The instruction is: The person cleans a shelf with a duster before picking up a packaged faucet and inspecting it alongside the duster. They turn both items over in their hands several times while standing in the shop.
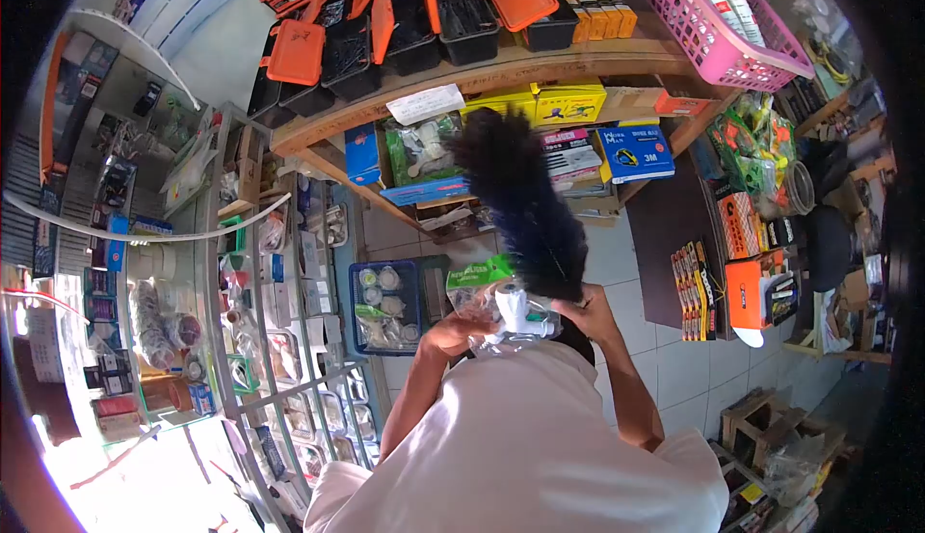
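Note:
My left hand (457,333) is closed on the edge of a clear plastic pack with a green header card (485,271), held in front of my chest. Inside the pack shows a white plastic fitting (522,309), shaped like a tap. A dark, bushy feather duster (530,200) points away from me, with my right hand (594,313) wrapped round its near end beside the pack. Its handle is mostly hidden. The duster's tip overlaps the boxes on the wooden shelf (443,82).
Black bins with orange lids (294,51) line the shelf top, near a pink basket (727,56) of sealant tubes. A blue basket (358,348) of packaged parts stands left of me. Glass display shelving (226,379) runs along the left; a dark cabinet (665,263) is at right.

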Demonstrator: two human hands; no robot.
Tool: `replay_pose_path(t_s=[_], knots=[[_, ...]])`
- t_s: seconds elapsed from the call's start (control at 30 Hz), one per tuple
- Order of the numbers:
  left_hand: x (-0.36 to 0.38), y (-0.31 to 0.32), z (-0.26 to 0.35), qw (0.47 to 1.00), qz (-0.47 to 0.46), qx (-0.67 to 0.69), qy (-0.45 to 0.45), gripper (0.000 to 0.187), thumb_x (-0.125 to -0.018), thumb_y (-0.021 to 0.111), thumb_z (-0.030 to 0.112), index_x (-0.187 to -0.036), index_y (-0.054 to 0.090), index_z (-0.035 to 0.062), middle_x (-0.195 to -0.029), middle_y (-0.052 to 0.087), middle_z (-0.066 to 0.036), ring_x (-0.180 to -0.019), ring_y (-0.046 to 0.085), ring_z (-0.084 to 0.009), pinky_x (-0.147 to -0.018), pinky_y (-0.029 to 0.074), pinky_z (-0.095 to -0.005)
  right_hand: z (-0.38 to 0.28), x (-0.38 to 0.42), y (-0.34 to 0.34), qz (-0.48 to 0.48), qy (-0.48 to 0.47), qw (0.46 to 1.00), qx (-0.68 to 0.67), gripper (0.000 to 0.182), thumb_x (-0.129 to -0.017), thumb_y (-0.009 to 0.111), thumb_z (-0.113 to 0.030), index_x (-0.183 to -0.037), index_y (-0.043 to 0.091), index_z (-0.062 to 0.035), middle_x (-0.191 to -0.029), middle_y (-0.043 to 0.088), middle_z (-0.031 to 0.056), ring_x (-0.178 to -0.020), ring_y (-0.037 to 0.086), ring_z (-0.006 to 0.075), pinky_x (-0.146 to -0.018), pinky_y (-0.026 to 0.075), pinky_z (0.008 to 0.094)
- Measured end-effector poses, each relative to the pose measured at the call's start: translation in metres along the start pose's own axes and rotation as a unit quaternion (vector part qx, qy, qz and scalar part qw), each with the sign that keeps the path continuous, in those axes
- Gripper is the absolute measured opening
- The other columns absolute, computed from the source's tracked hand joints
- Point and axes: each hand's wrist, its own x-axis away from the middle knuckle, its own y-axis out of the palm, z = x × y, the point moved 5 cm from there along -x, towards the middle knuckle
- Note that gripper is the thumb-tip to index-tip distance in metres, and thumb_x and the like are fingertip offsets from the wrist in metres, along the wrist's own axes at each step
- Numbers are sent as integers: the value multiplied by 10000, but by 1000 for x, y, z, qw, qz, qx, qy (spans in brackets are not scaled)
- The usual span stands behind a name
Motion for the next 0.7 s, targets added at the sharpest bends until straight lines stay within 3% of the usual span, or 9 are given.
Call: replay_pose_path(t_s=[0.1, 0.17, 0.2, 0.37, 0.4, 0.47, 0.57, 0.63, 0.7], knots=[[0, -15, -7, 993, 35, -98, -49, 745, -829, 668, 32, -1469, 288, 67, -1280, 554, -103, -1119, 540, -190, -962, 391, -330, -14, -15, 2, 14, -4, 999, -51, 204, -805, 748, -143, -918, 698, 19, -801, 680, 9, -724, 583, 76, -663, 481, 258], [-3, -33, -19, 957, 25, -226, -180, 561, -856, 678, 96, -1364, 450, 24, -1216, 598, -99, -1084, 546, -179, -944, 399, -328, -21, -22, 1, 20, -11, 998, -56, 186, -809, 743, -140, -900, 703, 17, -793, 680, 9, -716, 587, 76, -660, 481, 255], [-5, -13, -12, 975, -2, -177, -138, 424, -868, 675, 126, -1255, 551, 4, -1143, 634, -89, -1092, 539, -168, -941, 400, -326, -24, -24, -1, 31, 16, 999, -34, 173, -816, 736, -136, -887, 705, 18, -793, 683, 11, -714, 587, 76, -657, 479, 255], [0, -26, -17, 954, 38, -227, -193, 447, -863, 680, 144, -1263, 538, 5, -1183, 613, -84, -1085, 548, -187, -951, 400, -341, -15, -29, -6, 105, 4, 994, -35, 140, -822, 703, -109, -855, 697, 27, -777, 702, 55, -700, 592, 76, -621, 473, 268], [-2, -22, -18, 970, 32, -166, -174, 444, -857, 686, 146, -1257, 548, 10, -1189, 611, -84, -1083, 550, -186, -948, 402, -341, -7, -30, -8, 104, 6, 994, -35, 140, -822, 703, -109, -855, 697, 27, -777, 702, 55, -700, 592, 76, -621, 473, 268], [-4, -20, -19, 982, 28, -103, -155, 442, -850, 692, 149, -1250, 558, 15, -1194, 609, -84, -1081, 552, -185, -945, 404, -341, -13, -31, -9, 112, -117, 981, 109, 134, -798, 699, -93, -861, 688, 24, -755, 695, 103, -677, 602, 84, -606, 477, 274], [-8, -32, -26, 989, 11, -62, -137, 446, -843, 704, 157, -1241, 565, 12, -1158, 625, -81, -1073, 556, -178, -931, 416, -346, -24, -36, -4, 143, -186, 964, 121, 150, -771, 702, -81, -884, 677, 14, -722, 674, 126, -615, 582, 92, -561, 465, 289], [-9, -74, -44, 983, -14, -121, -137, 444, -844, 701, 153, -1234, 555, 1, -1142, 632, -87, -1043, 575, -179, -919, 433, -352, -15, -39, -5, 137, -166, 969, 122, 146, -781, 704, -90, -882, 670, 9, -713, 673, 106, -597, 567, 93, -548, 456, 291], [-11, -37, -20, 985, 4, -118, -125, 423, -855, 687, 160, -1223, 557, -2, -1138, 634, -89, -1026, 586, -187, -919, 441, -363, -17, -44, -5, 131, -147, 973, 122, 143, -790, 705, -100, -879, 664, 4, -705, 672, 86, -579, 552, 93, -534, 448, 293]])
